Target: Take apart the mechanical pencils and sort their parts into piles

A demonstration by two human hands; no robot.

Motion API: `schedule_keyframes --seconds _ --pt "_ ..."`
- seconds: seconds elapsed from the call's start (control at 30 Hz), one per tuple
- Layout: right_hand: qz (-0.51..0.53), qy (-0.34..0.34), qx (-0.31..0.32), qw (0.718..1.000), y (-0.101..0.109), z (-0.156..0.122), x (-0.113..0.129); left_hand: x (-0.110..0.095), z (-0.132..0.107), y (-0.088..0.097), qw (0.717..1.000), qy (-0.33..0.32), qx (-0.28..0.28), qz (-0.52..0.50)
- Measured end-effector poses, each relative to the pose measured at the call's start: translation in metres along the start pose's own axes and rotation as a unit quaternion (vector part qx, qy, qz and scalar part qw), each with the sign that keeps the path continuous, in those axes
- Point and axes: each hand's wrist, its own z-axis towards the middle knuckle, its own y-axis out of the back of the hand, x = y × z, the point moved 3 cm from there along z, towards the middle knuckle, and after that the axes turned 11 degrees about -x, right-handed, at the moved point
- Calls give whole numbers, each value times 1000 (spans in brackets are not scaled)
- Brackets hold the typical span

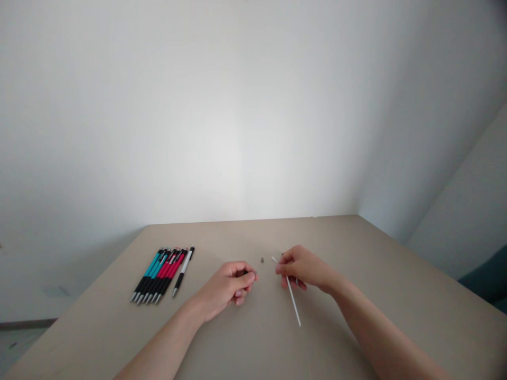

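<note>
- One slim white stick (pixel 293 302) passes through the grip of the person's right hand (pixel 300 266), its far end at eleven o'clock from the fingers and its longer part running out toward five o'clock.
- The right grip is pinched closed on that stick, thumb against fingers.
- The left hand (pixel 232 285) lies at about eight o'clock from the right; its grip is closed round one dark piece (pixel 244 273), mostly hidden by the fingers.
- One small grey cone (pixel 262 260) rests on the tabletop (pixel 253 348), between the hands and a little beyond them, at one to two o'clock from the left hand and ten o'clock from the right.
- At nine o'clock from the left hand lies a row of pens, turquoise pens (pixel 153 266) on its outer side and red pens (pixel 171 270) on its inner; they overlap too closely for a sure count.
- One white pen (pixel 186 263) lies just beside that row, at three o'clock from it.
</note>
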Motion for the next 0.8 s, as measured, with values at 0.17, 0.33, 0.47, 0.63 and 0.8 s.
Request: schedule_keyframes --seconds 0.17,0.33,0.47,0.63,0.8 --pt "64 -13 166 984 -23 -14 7 0 0 -1 1000 4 0 -1" --pt "-26 -23 140 989 -20 -8 -5 2 1 0 1000 5 1 -5" --pt "-84 -8 144 986 -11 -11 -7 2 1 1 1000 5 3 -5" --pt "-104 -13 162 981 -6 -16 -8 1 1 0 1000 6 -1 -7" --pt "-129 -24 151 980 5 -16 -12 1 1 0 1000 8 -2 -11"
